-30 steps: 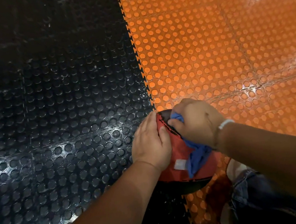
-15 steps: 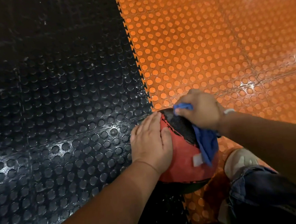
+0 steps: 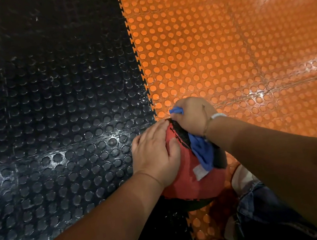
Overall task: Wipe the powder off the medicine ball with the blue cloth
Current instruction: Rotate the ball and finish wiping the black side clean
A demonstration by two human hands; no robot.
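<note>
A red and black medicine ball [image 3: 186, 185] sits on the studded floor at the seam between black and orange tiles. My left hand [image 3: 154, 153] lies flat on the ball's left side, fingers straight, steadying it. My right hand [image 3: 191, 114] grips the blue cloth [image 3: 203, 152] and presses it on the ball's far top; the cloth's tail hangs down the right side. A small white label [image 3: 199, 172] shows on the red panel below the cloth. No powder is plainly visible.
Black studded floor tiles [image 3: 50, 115] fill the left, orange ones [image 3: 225, 48] the right. My knee in blue jeans [image 3: 265, 210] and a pale shoe [image 3: 242, 177] sit close to the ball's lower right.
My right hand has slid the cloth from the near top of the ball up to its far edge. My left hand has stayed on the ball's left side.
</note>
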